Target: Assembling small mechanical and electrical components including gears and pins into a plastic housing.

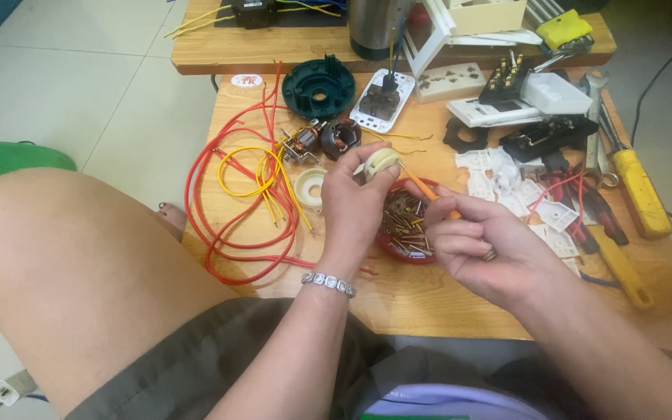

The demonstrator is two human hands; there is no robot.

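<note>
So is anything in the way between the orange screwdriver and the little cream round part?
Nothing visible. The right hand holds the orange screwdriver, and its tip already reaches the cream round part pinched in the left hand, above the red bowl of screws.

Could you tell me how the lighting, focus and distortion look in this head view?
Head view: soft, even daylight, faint shadows under the left hand and right hand; mild wide-angle bending at the wooden table edges; screw dish sharp, no strong glare.
</note>
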